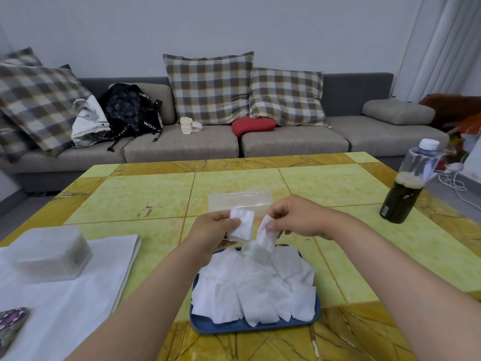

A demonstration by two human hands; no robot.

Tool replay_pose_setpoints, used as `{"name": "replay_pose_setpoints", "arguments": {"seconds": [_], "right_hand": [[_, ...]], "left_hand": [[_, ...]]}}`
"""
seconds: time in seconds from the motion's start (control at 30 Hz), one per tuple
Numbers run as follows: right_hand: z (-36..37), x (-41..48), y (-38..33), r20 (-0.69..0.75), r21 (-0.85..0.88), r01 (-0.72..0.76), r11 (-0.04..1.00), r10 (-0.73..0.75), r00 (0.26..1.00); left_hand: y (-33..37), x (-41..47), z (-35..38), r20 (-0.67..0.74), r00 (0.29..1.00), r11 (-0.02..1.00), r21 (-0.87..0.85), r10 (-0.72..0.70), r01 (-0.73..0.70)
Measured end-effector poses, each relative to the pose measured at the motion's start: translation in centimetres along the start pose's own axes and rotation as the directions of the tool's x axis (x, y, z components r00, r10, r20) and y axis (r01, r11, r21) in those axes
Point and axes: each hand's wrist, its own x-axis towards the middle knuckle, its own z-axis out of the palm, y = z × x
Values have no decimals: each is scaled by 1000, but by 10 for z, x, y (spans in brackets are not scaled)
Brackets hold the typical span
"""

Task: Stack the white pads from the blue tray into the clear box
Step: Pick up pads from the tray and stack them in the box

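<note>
One blue tray; left hand holds stack, right hand one pad.

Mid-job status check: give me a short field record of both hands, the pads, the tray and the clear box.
left hand: holds a small pad stack above the tray's far edge
right hand: pinches a single pad that hangs down over the pile
blue tray: heaped with a loose pad pile
clear box: on the table just beyond the hands; no pads visible inside
bottle: upright, at the table's right
</note>
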Motion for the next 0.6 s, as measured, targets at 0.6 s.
{"name": "replay_pose_setpoints", "arguments": {"seconds": [0.6], "right_hand": [[29,24,-22,-402,16,54,998,-43,915]], "left_hand": [[11,-6,8,161,986,985,-175,32,-3]]}}
